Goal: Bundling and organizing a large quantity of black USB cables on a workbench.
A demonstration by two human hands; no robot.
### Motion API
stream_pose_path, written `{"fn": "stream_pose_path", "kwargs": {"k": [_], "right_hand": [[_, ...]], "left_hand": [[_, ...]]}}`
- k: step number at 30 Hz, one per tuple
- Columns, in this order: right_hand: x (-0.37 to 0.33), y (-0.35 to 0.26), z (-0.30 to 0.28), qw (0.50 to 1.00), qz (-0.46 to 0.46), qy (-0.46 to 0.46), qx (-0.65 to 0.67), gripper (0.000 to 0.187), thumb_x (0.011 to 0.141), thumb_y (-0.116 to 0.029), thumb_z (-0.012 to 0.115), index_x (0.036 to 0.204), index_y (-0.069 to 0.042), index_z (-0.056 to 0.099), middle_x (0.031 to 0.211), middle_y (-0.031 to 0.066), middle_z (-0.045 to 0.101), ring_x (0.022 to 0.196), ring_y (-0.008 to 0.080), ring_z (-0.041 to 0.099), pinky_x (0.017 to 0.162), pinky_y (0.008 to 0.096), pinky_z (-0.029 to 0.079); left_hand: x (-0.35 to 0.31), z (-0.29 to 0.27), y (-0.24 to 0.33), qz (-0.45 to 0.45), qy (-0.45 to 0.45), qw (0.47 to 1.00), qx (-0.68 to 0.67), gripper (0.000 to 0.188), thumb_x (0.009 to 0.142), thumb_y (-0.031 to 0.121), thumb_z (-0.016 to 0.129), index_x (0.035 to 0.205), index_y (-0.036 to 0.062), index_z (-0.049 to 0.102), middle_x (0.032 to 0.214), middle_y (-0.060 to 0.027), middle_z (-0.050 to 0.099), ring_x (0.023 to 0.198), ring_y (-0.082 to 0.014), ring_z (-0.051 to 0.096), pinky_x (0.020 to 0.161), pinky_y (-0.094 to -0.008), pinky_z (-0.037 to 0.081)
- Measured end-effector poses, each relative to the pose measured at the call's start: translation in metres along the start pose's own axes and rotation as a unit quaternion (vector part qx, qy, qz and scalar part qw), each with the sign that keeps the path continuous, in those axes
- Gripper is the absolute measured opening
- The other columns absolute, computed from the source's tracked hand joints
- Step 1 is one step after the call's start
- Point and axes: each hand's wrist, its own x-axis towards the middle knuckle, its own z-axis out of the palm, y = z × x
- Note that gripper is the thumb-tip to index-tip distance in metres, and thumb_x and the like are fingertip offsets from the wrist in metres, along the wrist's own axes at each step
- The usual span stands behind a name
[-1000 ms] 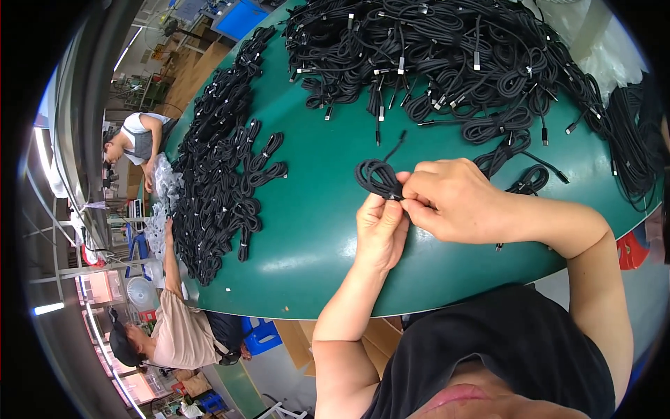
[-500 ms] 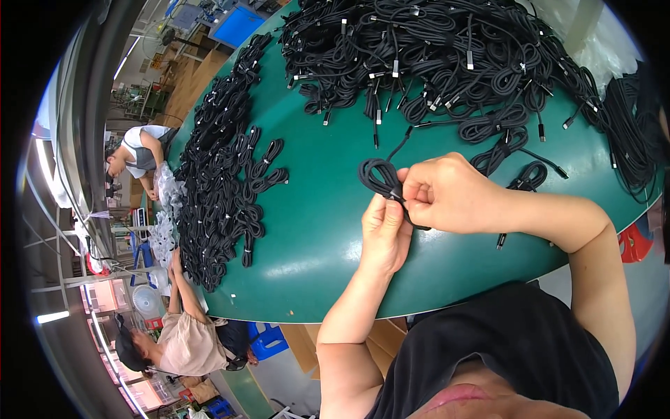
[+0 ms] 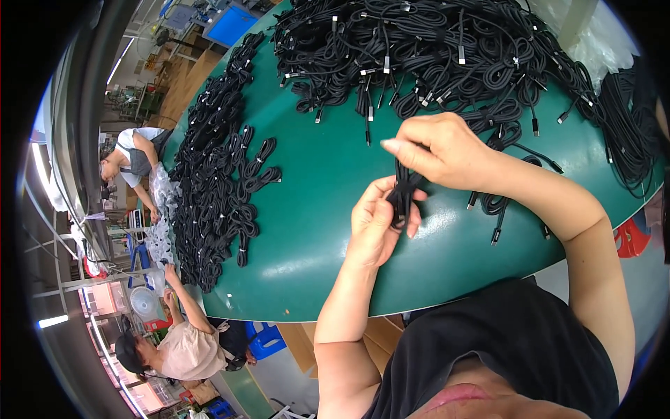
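A coiled black cable (image 3: 400,200) with a band around its middle hangs over the near part of the green table. My left hand (image 3: 373,222) grips its lower part between thumb and fingers, some fingertips showing past it. Above, my right hand (image 3: 447,150) is closed at the upper end of the same coil, its thumb pointing left; the curled fingers hide what they pinch there. Just right of my hands lie a few loose coiled cables (image 3: 494,204), with metal plugs at their ends.
A big heap of black cables (image 3: 419,56) covers the far side of the green table (image 3: 314,230). Along the left edge runs a long pile of bundled cables (image 3: 209,188). Two people sit beyond it, handling clear plastic bags (image 3: 162,209). A red stool (image 3: 631,241) stands at the right.
My right hand has risen from beside the coil's middle to its top. The coil has turned from slanting to nearly upright, and my left hand has shifted slightly left.
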Motion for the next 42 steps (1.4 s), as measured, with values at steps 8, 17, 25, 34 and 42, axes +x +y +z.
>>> {"fn": "stream_pose_path", "kwargs": {"k": [8, 17, 25, 34, 42], "right_hand": [[0.001, -0.003, 0.001, 0.961, 0.143, -0.093, 0.219, 0.028, 0.088, -0.031, 0.055, 0.091, -0.003, 0.058, 0.065, 0.0088, 0.058, 0.058, 0.0150, 0.056, 0.052, 0.0285, 0.042], [-0.015, -0.011, 0.015, 0.926, -0.298, -0.047, -0.228, 0.041, 0.070, -0.026, 0.069, 0.107, -0.012, 0.057, 0.093, 0.0062, 0.053, 0.073, 0.0213, 0.052, 0.063, 0.0307, 0.043], [-0.011, -0.015, 0.001, 0.983, -0.129, -0.092, -0.094, 0.018, 0.074, -0.014, 0.065, 0.085, -0.003, 0.056, 0.077, 0.0092, 0.051, 0.072, 0.0249, 0.056, 0.058, 0.0355, 0.048], [-0.020, -0.028, 0.006, 0.981, -0.138, -0.062, -0.122, 0.013, 0.073, -0.006, 0.064, 0.081, -0.001, 0.055, 0.073, 0.0089, 0.049, 0.064, 0.0252, 0.055, 0.051, 0.0346, 0.046], [-0.020, -0.028, 0.002, 0.978, -0.075, -0.112, -0.160, 0.014, 0.077, -0.012, 0.058, 0.074, 0.000, 0.052, 0.072, 0.0145, 0.055, 0.063, 0.0309, 0.060, 0.055, 0.0385, 0.048]], "left_hand": [[0.000, -0.014, 0.011, 0.109, 0.089, 0.989, 0.049, 0.036, 0.087, 0.015, 0.057, 0.117, -0.0011, 0.046, 0.091, -0.0172, 0.059, 0.058, -0.0154, 0.053, 0.051, -0.0235, 0.044], [-0.002, -0.015, 0.010, 0.013, -0.023, 0.978, -0.207, 0.040, 0.086, 0.022, 0.058, 0.119, 0.0019, 0.045, 0.110, -0.0116, 0.054, 0.106, -0.0240, 0.052, 0.086, -0.0410, 0.047], [0.000, -0.028, 0.020, 0.107, 0.041, 0.988, -0.102, 0.027, 0.083, 0.013, 0.062, 0.107, 0.0037, 0.054, 0.104, -0.0086, 0.056, 0.097, -0.0201, 0.052, 0.088, -0.0355, 0.042], [-0.004, -0.019, 0.004, 0.088, 0.047, 0.995, -0.009, 0.026, 0.082, 0.011, 0.064, 0.105, 0.0043, 0.053, 0.103, -0.0063, 0.055, 0.092, -0.0163, 0.053, 0.084, -0.0313, 0.043], [0.001, -0.017, 0.007, 0.115, 0.056, 0.992, -0.023, 0.023, 0.085, 0.010, 0.059, 0.106, 0.0025, 0.052, 0.103, -0.0097, 0.056, 0.091, -0.0180, 0.054, 0.082, -0.0316, 0.044]]}}
